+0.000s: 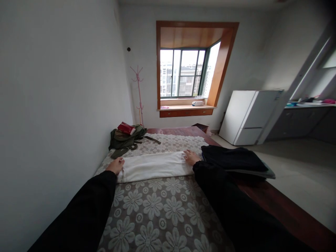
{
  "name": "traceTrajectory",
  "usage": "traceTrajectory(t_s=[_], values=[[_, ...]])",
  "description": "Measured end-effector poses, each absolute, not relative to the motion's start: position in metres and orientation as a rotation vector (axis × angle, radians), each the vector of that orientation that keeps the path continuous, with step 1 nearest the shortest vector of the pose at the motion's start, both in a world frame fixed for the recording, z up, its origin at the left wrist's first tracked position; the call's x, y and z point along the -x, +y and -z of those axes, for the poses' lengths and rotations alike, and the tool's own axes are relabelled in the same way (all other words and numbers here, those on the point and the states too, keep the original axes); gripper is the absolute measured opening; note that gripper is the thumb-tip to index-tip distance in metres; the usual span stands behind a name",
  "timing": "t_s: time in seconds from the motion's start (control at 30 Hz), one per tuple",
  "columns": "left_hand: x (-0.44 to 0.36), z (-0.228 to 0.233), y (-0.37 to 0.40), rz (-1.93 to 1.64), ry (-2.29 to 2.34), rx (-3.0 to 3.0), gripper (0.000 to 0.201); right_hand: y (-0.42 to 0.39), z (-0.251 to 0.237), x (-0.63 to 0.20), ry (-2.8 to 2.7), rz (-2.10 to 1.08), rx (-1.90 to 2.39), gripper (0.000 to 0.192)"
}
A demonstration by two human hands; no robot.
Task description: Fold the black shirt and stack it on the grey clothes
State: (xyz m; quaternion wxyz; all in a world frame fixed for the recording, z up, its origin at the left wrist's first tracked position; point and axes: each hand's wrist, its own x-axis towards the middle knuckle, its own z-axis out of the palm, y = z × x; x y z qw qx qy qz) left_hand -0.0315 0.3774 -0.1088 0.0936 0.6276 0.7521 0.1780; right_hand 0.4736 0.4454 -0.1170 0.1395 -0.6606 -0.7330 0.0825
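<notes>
A long strip of folded white cloth [157, 165] lies flat across the flower-patterned lace tablecloth [149, 206]. At its left end my left hand [115, 165] is closed, thumb and fingers pinching the far corner. My right hand [192, 157] grips the far edge near the right end, its fingers bent over the fabric. Both arms reach forward in black sleeves. What kind of item the white cloth is, I cannot tell. Just right of my right hand rests a stack of folded dark clothes [233, 157], with a grey-green piece underneath.
A dark green backpack [122, 140] with a red packet [126, 128] on it lies at the table's far left, against the wall. The reddish wooden tabletop [278, 206] shows along the right. Beyond stand a pink coat rack [139, 91], a window and a white fridge [248, 115].
</notes>
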Motion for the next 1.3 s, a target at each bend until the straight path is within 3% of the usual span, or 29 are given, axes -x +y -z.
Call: traceTrajectory(t_s=[0.23,0.43,0.63,0.83,0.97,1.1,1.3], values=[[0.020,0.118,0.423,-0.412,2.233,-1.946,0.049,0.476,0.120,-0.465,-2.167,-0.119,1.972,0.039],[0.019,0.108,0.432,-0.407,2.175,-2.025,0.032,0.485,0.109,-0.469,-2.151,-0.105,1.927,0.026],[0.012,0.073,0.406,-0.602,2.083,-2.086,0.021,0.468,0.081,-0.479,-2.121,-0.160,1.795,0.029],[0.003,0.022,0.333,-0.840,1.945,-2.148,0.031,0.410,0.030,-0.505,-2.150,-0.221,1.528,0.018],[0.003,0.003,0.253,-0.954,1.856,-2.138,0.037,0.339,0.009,-0.531,-2.181,-0.430,1.189,0.018],[0.001,0.004,0.175,-0.999,1.773,-2.021,0.034,0.266,0.011,-0.552,-2.193,-0.623,1.145,0.026],[-0.006,0.023,0.102,-0.712,1.629,-1.886,0.023,0.194,0.041,-0.567,-2.207,-0.861,1.184,0.019]])
